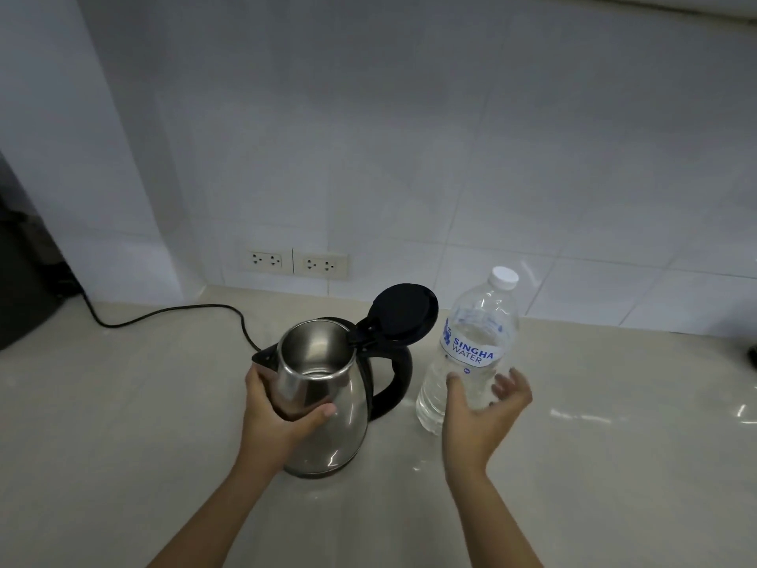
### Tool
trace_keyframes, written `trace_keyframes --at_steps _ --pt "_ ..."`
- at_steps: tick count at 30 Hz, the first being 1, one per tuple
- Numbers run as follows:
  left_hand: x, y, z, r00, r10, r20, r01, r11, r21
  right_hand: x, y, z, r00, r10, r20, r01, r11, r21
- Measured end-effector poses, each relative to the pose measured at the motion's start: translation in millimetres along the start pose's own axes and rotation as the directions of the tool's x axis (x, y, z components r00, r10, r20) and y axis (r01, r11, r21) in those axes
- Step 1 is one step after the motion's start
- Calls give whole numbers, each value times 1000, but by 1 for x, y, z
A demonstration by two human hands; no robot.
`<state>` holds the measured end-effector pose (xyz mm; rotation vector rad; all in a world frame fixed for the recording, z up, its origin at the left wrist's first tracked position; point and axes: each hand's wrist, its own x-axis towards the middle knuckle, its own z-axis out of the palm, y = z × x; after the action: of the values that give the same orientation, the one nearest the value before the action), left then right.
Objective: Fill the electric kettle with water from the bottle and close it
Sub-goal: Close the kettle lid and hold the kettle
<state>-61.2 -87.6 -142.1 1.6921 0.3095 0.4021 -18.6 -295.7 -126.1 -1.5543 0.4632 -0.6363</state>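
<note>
A steel electric kettle (340,420) stands on the beige counter (123,444), its black lid (403,313) swung up and open, its black handle (393,383) to the right. My left hand (274,412) grips the kettle's upper body by the spout side. To the right stands a clear water bottle (471,346) with a white cap (504,276) screwed on and a blue-lettered label. My right hand (479,407) is spread open at the bottle's lower part, thumb touching it, fingers not closed around it.
A black cord (172,311) runs from the kettle's back leftward to a dark object (24,280) at the left edge. Two double wall sockets (297,262) sit low on the tiled wall. A dark item (751,356) shows at the right edge.
</note>
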Motion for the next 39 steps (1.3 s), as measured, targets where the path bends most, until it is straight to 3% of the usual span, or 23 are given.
trace_keyframes --at_steps 2,5,8,12,14,17,22,25,27,29,32,39 --pt "4 -1 -4 1000 -6 17 6 1000 -7 -30 -10 1 997 -64 34 61 995 75" --pt "9 -1 -9 997 -20 69 19 1000 15 -49 -25 17 978 -57 200 20 984 179" --pt "9 -2 -10 996 -29 84 27 999 19 -32 -42 38 955 87 283 -140 975 172" --pt "9 -4 -12 995 -32 91 33 999 -10 -6 -54 66 798 384 464 -493 859 137" --pt "9 -3 -11 994 -36 101 39 999 -30 2 -59 71 754 406 516 -562 805 188" --pt "10 -6 -13 995 -38 98 39 999 -11 8 -67 68 721 356 595 -543 823 167" --pt "12 -11 -13 995 -37 95 37 999 4 -6 -84 77 711 320 626 -350 933 -80" --pt "11 -11 -13 995 -37 93 37 999 0 -21 -92 91 739 224 635 -68 963 -260" --pt "11 -10 -14 994 -39 105 40 999 -3 -30 -90 99 718 148 680 162 915 -370" --pt "11 -10 -14 993 -37 112 38 999 -1 -38 -83 102 732 102 674 292 846 -445" --pt "11 -11 -14 993 -33 112 32 999 5 -47 -78 101 763 10 646 384 797 -466" --pt "12 -15 -15 994 -19 103 18 1000 12 -52 -76 101 801 -43 597 390 794 -466"
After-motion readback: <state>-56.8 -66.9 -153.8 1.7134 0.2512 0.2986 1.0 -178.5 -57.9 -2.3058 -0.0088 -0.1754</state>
